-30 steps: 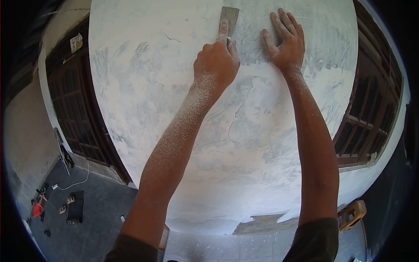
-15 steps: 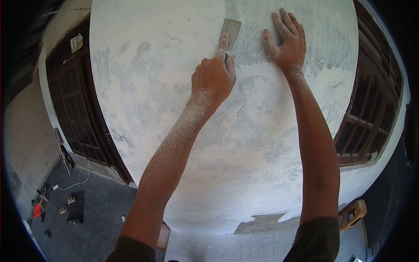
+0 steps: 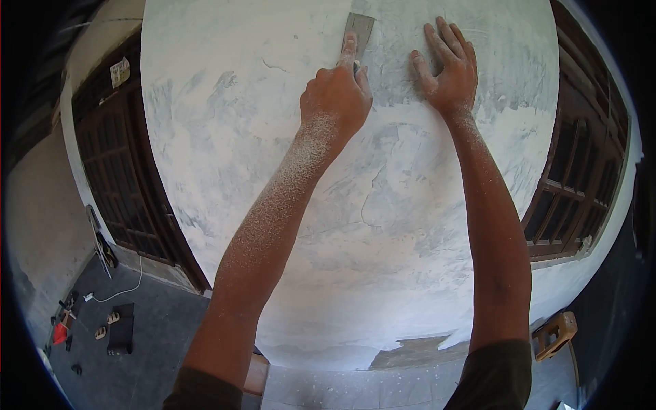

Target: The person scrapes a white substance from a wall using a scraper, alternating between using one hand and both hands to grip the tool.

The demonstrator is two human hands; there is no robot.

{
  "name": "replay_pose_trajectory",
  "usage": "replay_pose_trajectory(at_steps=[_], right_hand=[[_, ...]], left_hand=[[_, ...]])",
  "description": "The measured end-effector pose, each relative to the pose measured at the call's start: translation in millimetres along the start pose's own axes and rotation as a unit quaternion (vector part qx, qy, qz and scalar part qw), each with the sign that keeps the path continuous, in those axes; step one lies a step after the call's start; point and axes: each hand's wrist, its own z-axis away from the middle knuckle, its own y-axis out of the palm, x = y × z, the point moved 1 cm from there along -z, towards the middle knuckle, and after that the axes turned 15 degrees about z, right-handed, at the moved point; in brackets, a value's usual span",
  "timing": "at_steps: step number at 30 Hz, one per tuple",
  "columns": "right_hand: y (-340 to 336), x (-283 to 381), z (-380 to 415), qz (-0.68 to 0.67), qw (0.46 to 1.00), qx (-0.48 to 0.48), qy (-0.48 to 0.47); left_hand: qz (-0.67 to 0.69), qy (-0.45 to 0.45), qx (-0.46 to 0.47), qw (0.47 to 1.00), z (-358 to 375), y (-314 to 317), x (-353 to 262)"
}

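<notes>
My left hand point(image 3: 336, 96) is closed around the handle of a putty knife point(image 3: 359, 31), its index finger stretched along the metal blade. The blade lies against the upper part of a patchy white and grey wall point(image 3: 307, 205); most of the handle is hidden in my fist. To the right, my right hand point(image 3: 451, 72) rests on the wall with fingers spread, holding nothing. White dust coats my left forearm and the fingers of both hands. A crack runs down the wall below and between my hands.
A dark wooden door point(image 3: 119, 171) stands at the left, and a wooden window point(image 3: 570, 184) at the right. On the floor lie a white cable point(image 3: 123, 290), sandals point(image 3: 101, 333), a black mat point(image 3: 121, 329) and a red item point(image 3: 60, 333). A wooden stool point(image 3: 557, 335) is at lower right.
My left hand and the putty knife have moved a little up the wall. My right hand stays at nearly the same spot.
</notes>
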Motion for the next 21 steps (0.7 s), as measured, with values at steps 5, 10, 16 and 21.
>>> replay_pose_trajectory(at_steps=[5, 10, 16, 21], right_hand=[[-0.4, -0.6, 0.0, -0.014, 1.0, -0.004, -0.002], [-5.3, 2.2, -2.1, -0.002, 1.0, 0.003, 0.001], [-1.7, 1.4, 0.2, -0.003, 1.0, 0.005, 0.007], [-7.0, 2.6, 3.0, -0.005, 1.0, 0.011, 0.009]], left_hand=[[0.02, -0.012, -0.01, 1.0, 0.6, 0.4, -8.2], [0.033, -0.021, 0.02, 0.999, 8.5, 2.9, -2.0], [0.034, 0.007, -0.01, 0.999, -27.2, -8.5, -9.3], [0.016, -0.016, 0.02, 1.0, -6.4, -4.4, -2.8]])
